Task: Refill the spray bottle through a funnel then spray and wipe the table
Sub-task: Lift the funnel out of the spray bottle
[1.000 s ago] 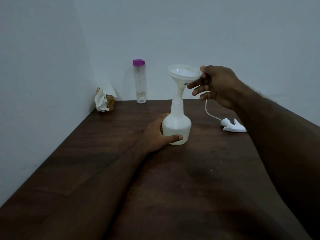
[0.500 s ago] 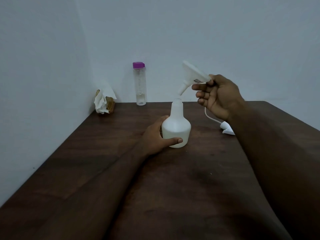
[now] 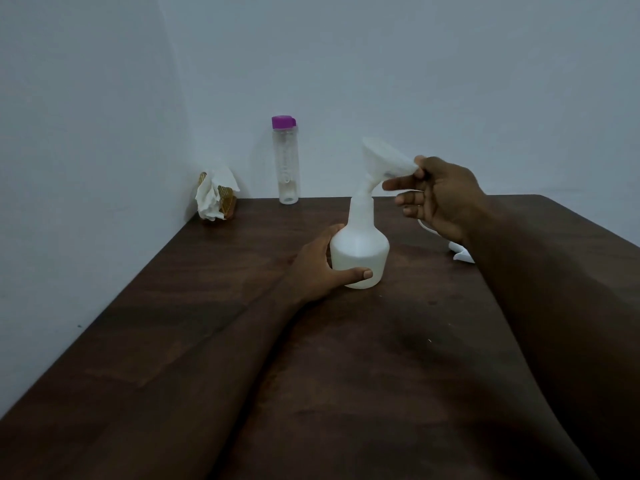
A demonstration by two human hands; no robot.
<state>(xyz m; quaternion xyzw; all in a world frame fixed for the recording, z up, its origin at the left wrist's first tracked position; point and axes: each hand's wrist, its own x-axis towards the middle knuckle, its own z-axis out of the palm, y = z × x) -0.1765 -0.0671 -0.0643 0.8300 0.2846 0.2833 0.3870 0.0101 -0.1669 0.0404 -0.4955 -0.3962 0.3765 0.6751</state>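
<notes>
A white spray bottle (image 3: 360,247) without its head stands upright near the middle of the dark wooden table (image 3: 242,341). My left hand (image 3: 318,268) grips its base from the left. A white funnel (image 3: 381,161) is tilted, its spout at the bottle's neck and its bowl leaning up to the right. My right hand (image 3: 436,199) pinches the funnel's rim between thumb and forefinger. The white trigger spray head (image 3: 462,252) with its tube lies on the table behind my right wrist, mostly hidden.
A clear water bottle (image 3: 287,161) with a purple cap stands against the back wall. A crumpled white tissue on a brown holder (image 3: 216,195) sits in the back left corner. Walls close off the table's left and far sides.
The funnel stood upright in the bottle's neck a second ago; my right hand has tipped it over to the right. My left hand has stayed on the bottle.
</notes>
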